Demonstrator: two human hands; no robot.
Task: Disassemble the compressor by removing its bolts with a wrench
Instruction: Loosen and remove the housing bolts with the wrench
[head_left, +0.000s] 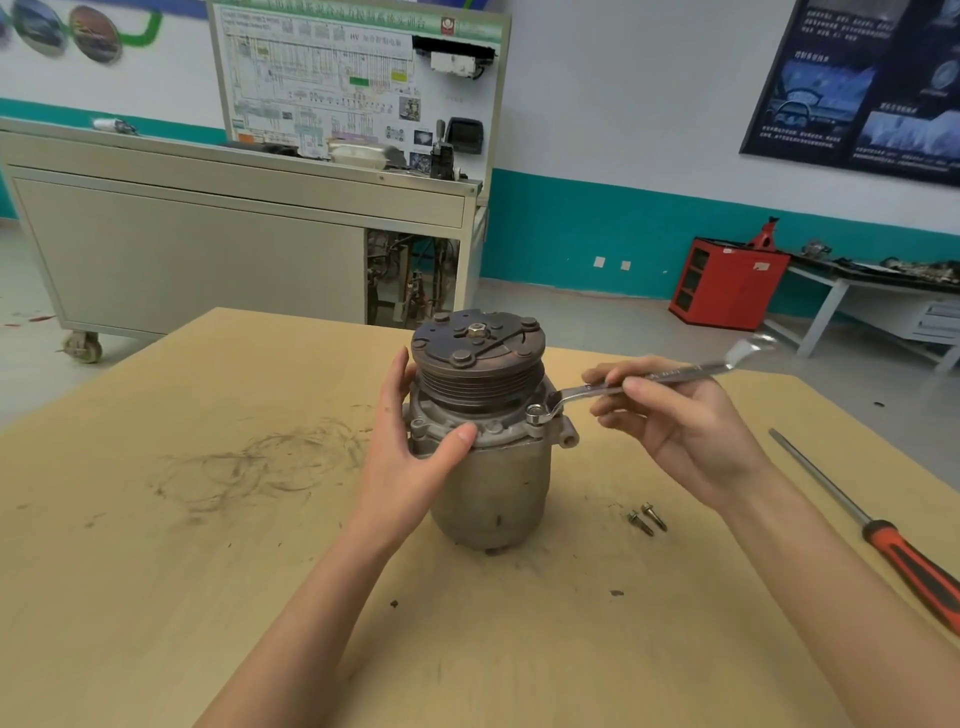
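Observation:
A grey metal compressor (493, 483) stands upright on the wooden table (156, 545), its ribbed pulley and rusty clutch plate (478, 340) on top. My left hand (415, 441) grips the compressor's flange from the left, thumb across the front. My right hand (675, 421) holds a silver wrench (654, 376) by its shaft. The wrench's ring end (536, 414) sits over a bolt on the flange's right side. Two removed bolts (647, 518) lie on the table to the right of the compressor.
A long screwdriver (883, 535) with a red and black handle lies near the table's right edge. Dark scuff rings mark the table to the left. Beyond the table stand a wheeled training cabinet (208, 249), a red tool box (727, 283) and a workbench (872, 291).

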